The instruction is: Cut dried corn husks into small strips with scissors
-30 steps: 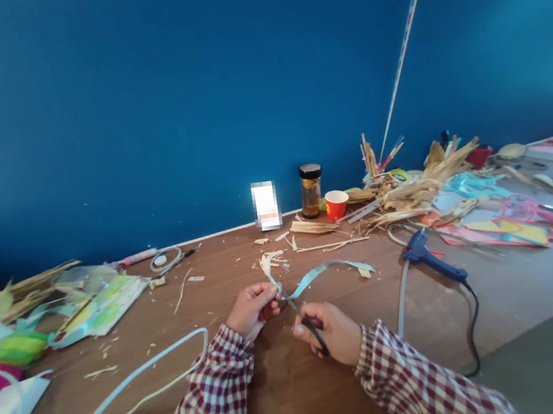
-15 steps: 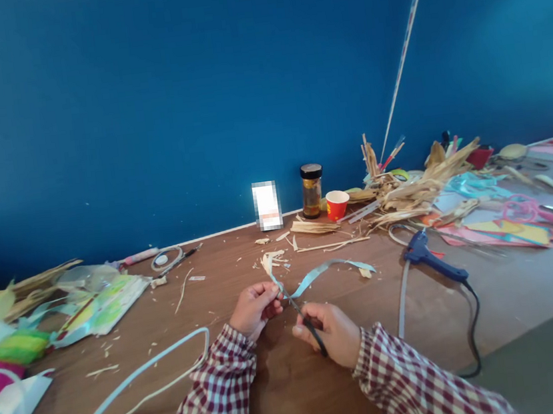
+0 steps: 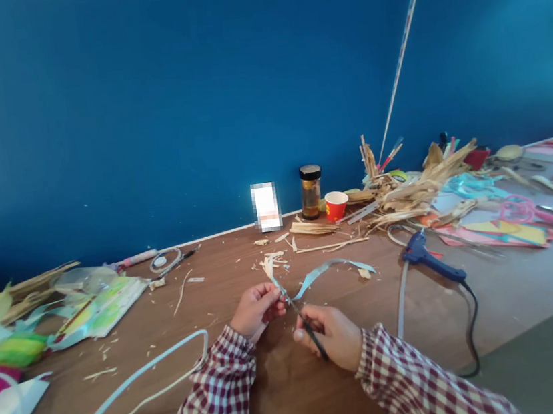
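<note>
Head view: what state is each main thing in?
Left hand: pinching the blue ribbon.
Right hand: gripping the scissors.
Scissors: blades at the ribbon; opening unclear.
Blue ribbon: curved, loose end rightward.
Jar: upright, lidded.
Red cup: upright, uncovered.
Glue gun: lying down, corded; power unclear.

The loose left sleeve (image 3: 213, 397) and right sleeve (image 3: 426, 377) are checked in dark red and white, with gathered, ruffled cuffs (image 3: 368, 354), and both the left hand (image 3: 255, 310) and right hand (image 3: 333, 335) are bare.
</note>
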